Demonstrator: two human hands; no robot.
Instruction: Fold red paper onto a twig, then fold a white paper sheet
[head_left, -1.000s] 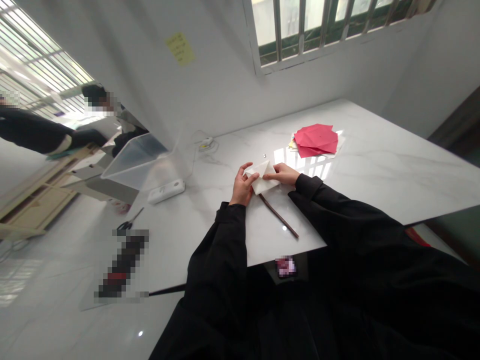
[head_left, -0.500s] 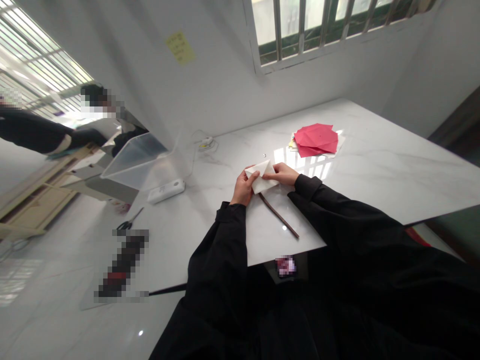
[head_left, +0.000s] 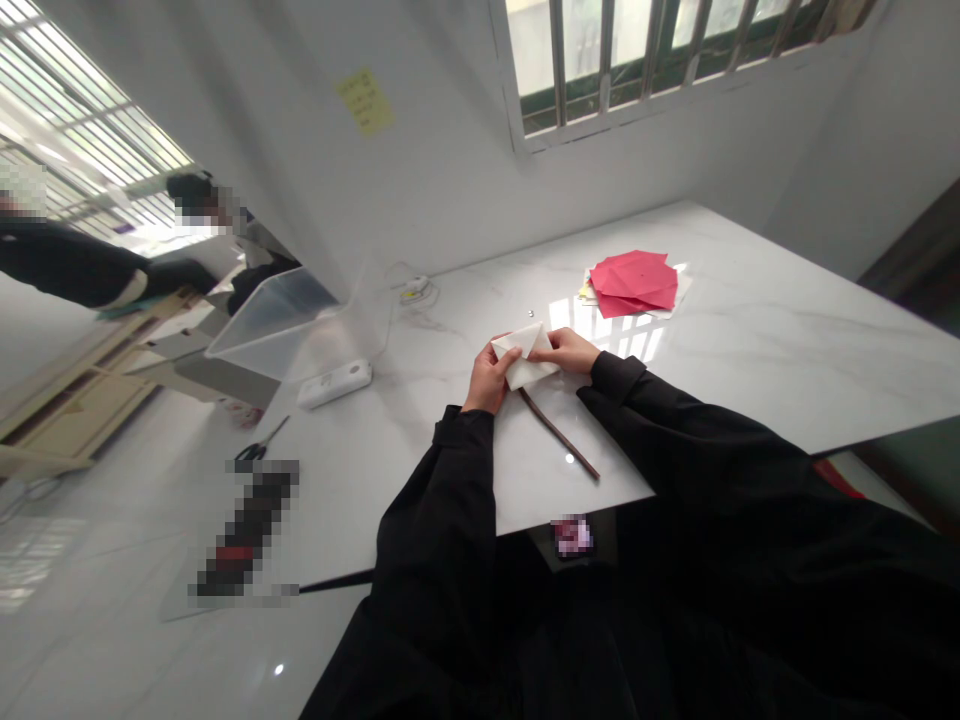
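A folded white paper (head_left: pixel 526 356) lies on the white marble table (head_left: pixel 750 330) in front of me. My left hand (head_left: pixel 486 380) pinches the paper's left side, thumb on top. From the right, my right hand (head_left: pixel 571 350) presses its fingers on the paper's upper flap. A thin dark brown stick (head_left: pixel 559 433) lies on the table just below the paper, running toward the front edge. Both arms are in black sleeves.
A stack of red paper sheets (head_left: pixel 634 281) sits further back to the right. A clear plastic bin (head_left: pixel 289 322), a white power strip (head_left: pixel 334 383) and scissors (head_left: pixel 261 446) are to the left. People stand at the far left.
My left thumb has come down from raised onto the paper's left side. The paper and my right hand have barely moved.
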